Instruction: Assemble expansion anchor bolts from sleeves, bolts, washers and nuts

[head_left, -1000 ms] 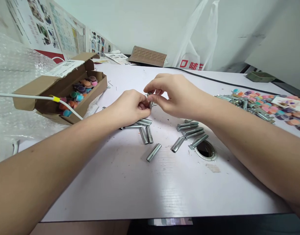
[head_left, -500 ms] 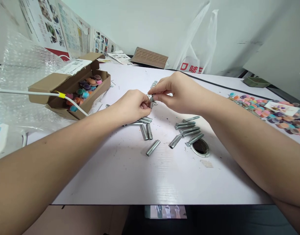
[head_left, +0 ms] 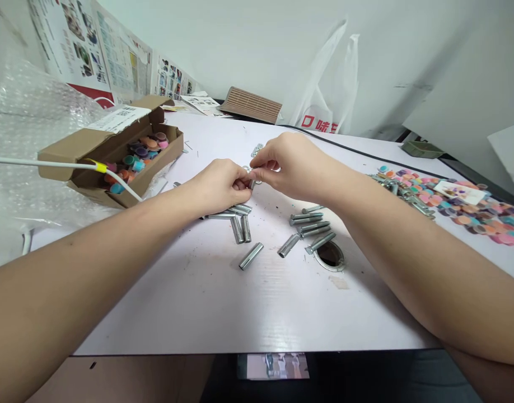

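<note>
My left hand (head_left: pixel 221 186) is closed round a metal sleeve (head_left: pixel 252 184), whose end shows beyond the fingertips. Thumb and forefinger of my right hand (head_left: pixel 284 165) pinch at the upper end of that sleeve; whatever small part they grip is hidden. Washers (head_left: pixel 258 182) lie just behind the fingertips, and a small pile of nuts (head_left: pixel 257 149) sits farther back. Below my left hand are several metal sleeves (head_left: pixel 237 229), with a single sleeve (head_left: pixel 251 256) nearer me. Several bolts (head_left: pixel 314 228) lie to the right, beside another sleeve (head_left: pixel 289 245).
A cardboard box (head_left: pixel 156 162) of coloured caps stands left, with bubble wrap (head_left: pixel 51 112) behind and a white cable (head_left: pixel 64 161) across it. Right of the bolts is a round table hole (head_left: pixel 331 255). Loose coloured caps (head_left: pixel 484 215) and metal parts (head_left: pixel 402 190) spread at the far right.
My right fingers have come down closer to my left fingertips, covering the small grey metal part seen between them before. The whole view has shifted slightly, so things appear farther left.
</note>
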A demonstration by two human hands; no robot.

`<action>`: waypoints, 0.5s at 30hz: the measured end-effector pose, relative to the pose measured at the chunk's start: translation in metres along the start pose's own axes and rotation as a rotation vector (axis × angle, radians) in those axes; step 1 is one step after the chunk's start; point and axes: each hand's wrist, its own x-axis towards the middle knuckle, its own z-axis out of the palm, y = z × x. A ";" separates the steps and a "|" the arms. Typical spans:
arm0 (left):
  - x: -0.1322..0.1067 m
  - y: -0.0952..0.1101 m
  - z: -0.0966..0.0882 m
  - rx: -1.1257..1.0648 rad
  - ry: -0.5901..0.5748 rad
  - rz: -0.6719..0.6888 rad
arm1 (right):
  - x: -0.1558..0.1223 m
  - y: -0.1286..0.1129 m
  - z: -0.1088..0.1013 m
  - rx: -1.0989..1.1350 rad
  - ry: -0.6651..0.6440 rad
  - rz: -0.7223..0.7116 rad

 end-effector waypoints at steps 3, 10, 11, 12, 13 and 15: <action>0.001 -0.003 0.000 -0.024 -0.029 0.020 | 0.002 -0.001 0.003 -0.072 0.015 0.065; -0.001 -0.002 -0.002 0.008 -0.032 -0.015 | 0.001 0.003 0.009 -0.053 0.025 -0.061; -0.001 -0.001 -0.002 0.015 -0.032 -0.032 | 0.000 0.004 0.008 -0.024 0.012 -0.098; -0.001 -0.001 -0.003 0.018 -0.034 -0.043 | 0.000 0.006 0.007 0.017 -0.002 -0.126; -0.001 -0.001 -0.003 0.013 -0.037 -0.047 | -0.001 0.007 0.006 0.056 -0.015 -0.140; 0.000 -0.001 -0.003 0.002 -0.045 -0.041 | -0.001 0.008 0.006 0.082 -0.024 -0.129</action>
